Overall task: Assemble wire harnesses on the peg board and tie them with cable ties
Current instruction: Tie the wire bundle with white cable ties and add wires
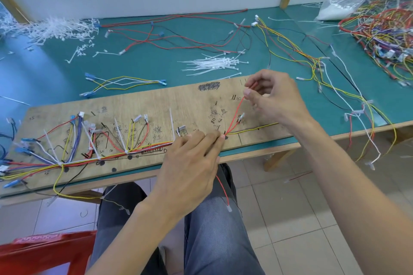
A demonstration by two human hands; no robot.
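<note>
A wooden peg board (192, 100) lies along the table's front edge. A wire harness (93, 158) of red, yellow, blue and white wires runs across its left half, bound in places by white cable ties. My left hand (192, 163) pinches the wire bundle against the board near a black peg at the middle. My right hand (272, 94) is raised over the board's right part and pinches the end of a red wire (237, 111) that rises from the pinched spot. A yellow wire (257, 128) runs on to the right.
Loose white cable ties (214, 63) lie behind the board. Cut tie ends (51, 29) pile up at the back left. Spare red and black wires (178, 35) cross the green table, and a tangled wire heap (384, 33) sits far right. A red stool (44, 252) stands lower left.
</note>
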